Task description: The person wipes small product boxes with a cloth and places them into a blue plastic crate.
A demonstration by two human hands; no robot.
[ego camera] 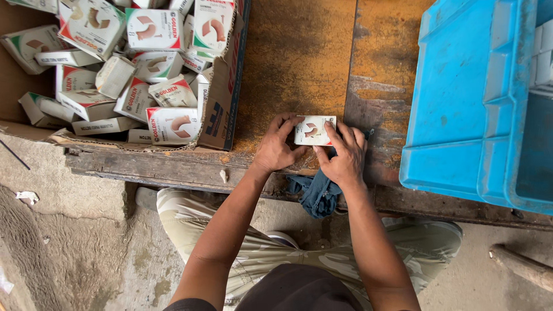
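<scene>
Left hand and right hand both grasp small box on bench | step: likely closing box | next: needs firm flap pressure.

Blue crate right of right hand: cut off by edge. Small box: lower corners hidden under fingers. Cloth: partly hidden beneath hand.
</scene>
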